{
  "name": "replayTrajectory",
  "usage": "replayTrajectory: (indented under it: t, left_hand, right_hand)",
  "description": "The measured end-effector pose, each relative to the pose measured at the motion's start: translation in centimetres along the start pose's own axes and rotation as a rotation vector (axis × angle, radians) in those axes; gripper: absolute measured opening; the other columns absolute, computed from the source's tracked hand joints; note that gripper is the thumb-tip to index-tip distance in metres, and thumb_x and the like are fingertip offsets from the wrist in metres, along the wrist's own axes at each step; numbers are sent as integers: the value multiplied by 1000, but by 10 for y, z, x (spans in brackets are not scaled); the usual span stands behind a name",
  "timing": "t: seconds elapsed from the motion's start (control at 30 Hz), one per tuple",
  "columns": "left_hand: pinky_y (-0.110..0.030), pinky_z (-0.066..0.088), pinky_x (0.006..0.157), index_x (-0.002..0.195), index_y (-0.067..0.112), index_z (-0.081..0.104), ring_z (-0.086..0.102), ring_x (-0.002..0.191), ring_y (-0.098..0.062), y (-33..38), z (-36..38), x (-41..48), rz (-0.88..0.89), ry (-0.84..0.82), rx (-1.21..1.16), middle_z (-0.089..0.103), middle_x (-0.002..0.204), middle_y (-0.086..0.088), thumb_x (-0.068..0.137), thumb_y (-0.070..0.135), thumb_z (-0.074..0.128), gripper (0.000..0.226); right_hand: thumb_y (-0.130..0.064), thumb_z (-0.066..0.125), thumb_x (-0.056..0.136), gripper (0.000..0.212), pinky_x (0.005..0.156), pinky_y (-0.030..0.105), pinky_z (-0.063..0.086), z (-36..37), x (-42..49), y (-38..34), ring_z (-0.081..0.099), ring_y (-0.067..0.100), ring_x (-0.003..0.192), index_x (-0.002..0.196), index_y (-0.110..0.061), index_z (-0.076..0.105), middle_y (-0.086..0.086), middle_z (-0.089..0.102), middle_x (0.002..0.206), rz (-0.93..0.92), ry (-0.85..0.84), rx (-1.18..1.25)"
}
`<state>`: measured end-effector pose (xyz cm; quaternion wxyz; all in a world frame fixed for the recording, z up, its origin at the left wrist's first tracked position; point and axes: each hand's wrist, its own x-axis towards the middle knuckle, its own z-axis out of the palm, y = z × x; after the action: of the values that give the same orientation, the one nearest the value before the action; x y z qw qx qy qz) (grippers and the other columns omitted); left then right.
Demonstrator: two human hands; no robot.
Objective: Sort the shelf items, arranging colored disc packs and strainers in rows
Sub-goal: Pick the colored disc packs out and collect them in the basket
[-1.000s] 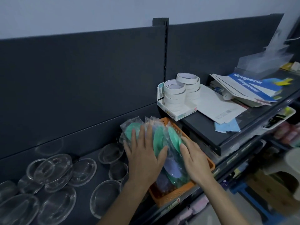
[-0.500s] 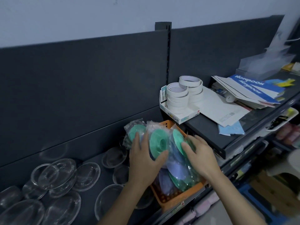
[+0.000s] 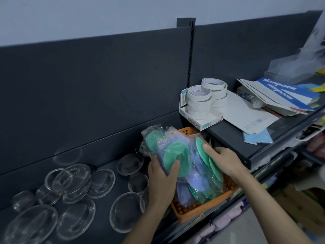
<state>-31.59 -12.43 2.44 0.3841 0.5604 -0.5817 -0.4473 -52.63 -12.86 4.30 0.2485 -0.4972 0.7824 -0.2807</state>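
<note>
Two hands work apart in an orange basket (image 3: 198, 210) at the near edge of the dark shelf (image 3: 102, 231). The left hand (image 3: 162, 175) grips the disc packs (image 3: 195, 175) from the left, with its thumb pressed on a green disc. The right hand (image 3: 224, 160) clasps them from the right, fingers curled round another green disc. The packs are crinkled clear bags of green and lilac discs, standing on edge in the basket. Clear glass dishes (image 3: 75, 178) lie scattered to the left. Farther right, on a higher shelf, stacked tape rolls (image 3: 199, 103) sit in a white tray beside notebooks (image 3: 281, 92).
</note>
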Motion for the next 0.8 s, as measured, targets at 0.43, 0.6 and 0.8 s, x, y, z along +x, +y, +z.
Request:
replayTrajectory:
  t: [0.43,0.6,0.8]
  left_hand:
    - [-37,41,101,148,24,16,49,124,-22,-8,-13,7,-307,76,-225,43,144,-1,64,58,76,109]
    - [-28,52,72,108,20,55,66,88,-11,-10,-11,8,-294,78,-313,68,103,4,68,49,78,54]
    - [-24,52,71,99,30,60,68,81,-1,-10,-18,2,-182,76,-333,71,97,12,72,47,75,35]
  right_hand:
    - [-69,65,68,56,49,17,48,5,-16,4,70,10,67,82,-15,71,-6,74,76,140,-128,384]
    - [-63,73,64,55,50,19,51,4,-20,-4,72,15,68,84,-12,75,1,75,76,181,-192,459]
    - [-55,76,68,45,72,35,59,3,-34,-9,73,19,76,83,-12,76,4,76,81,114,-189,482]
